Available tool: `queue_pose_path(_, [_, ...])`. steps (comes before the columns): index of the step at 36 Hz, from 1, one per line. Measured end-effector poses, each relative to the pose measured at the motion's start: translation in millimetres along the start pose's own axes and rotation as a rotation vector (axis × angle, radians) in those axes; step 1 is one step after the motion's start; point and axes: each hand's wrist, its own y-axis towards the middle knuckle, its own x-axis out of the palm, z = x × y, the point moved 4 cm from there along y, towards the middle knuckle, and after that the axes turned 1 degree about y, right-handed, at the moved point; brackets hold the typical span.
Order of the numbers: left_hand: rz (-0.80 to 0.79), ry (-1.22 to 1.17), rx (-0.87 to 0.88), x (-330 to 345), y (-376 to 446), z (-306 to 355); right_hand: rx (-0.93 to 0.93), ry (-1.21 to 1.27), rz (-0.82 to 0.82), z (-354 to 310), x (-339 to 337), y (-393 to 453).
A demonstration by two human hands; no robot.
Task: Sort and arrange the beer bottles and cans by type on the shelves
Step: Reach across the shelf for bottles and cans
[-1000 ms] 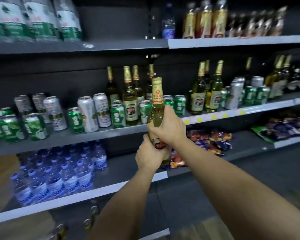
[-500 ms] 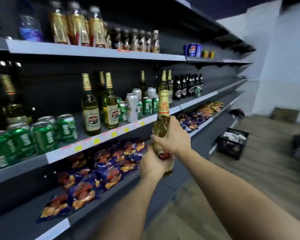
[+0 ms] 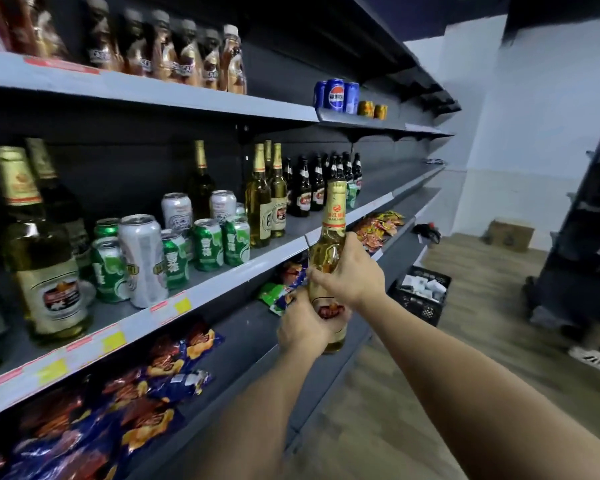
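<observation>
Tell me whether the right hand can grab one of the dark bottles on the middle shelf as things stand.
Probably not yet. The right hand and the left hand are both wrapped around the gold-labelled bottle. The dark bottles stand farther along the shelf, unblocked in front, but the hand is full.

- Blue cans (image 3: 336,95) on the upper shelf — Pepsi roundel logo.
- Green cans (image 3: 207,244) on the middle shelf — two white Chinese characters, 雪花.
- Held bottle (image 3: 328,258) — red emblem on the gold neck label; its lettering is too blurred to read.
- Shelf-edge tags (image 3: 182,304) — illegible.
</observation>
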Motion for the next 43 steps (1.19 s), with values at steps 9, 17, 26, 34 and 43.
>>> queue_pose_path(9, [0.084,0.009,0.027,86,123,49,-0.090,0.025,0.012,89,11,129])
queue_pose_path(17, [0.209,-0.014,-0.015,135,233,106,-0.243,0.056,-0.022,141,14,261])
queue_pose_path(26, [0.366,0.019,-0.064,135,335,112,-0.334,0.231,-0.078,146,55,367])
queue_pose_path(34, [0.464,-0.102,-0.125,128,423,91,-0.409,0.317,-0.124,126,105,438])
queue_pose_path(43, [0.534,-0.114,-0.226,125,489,56,-0.398,0.354,-0.258,115,171,495])
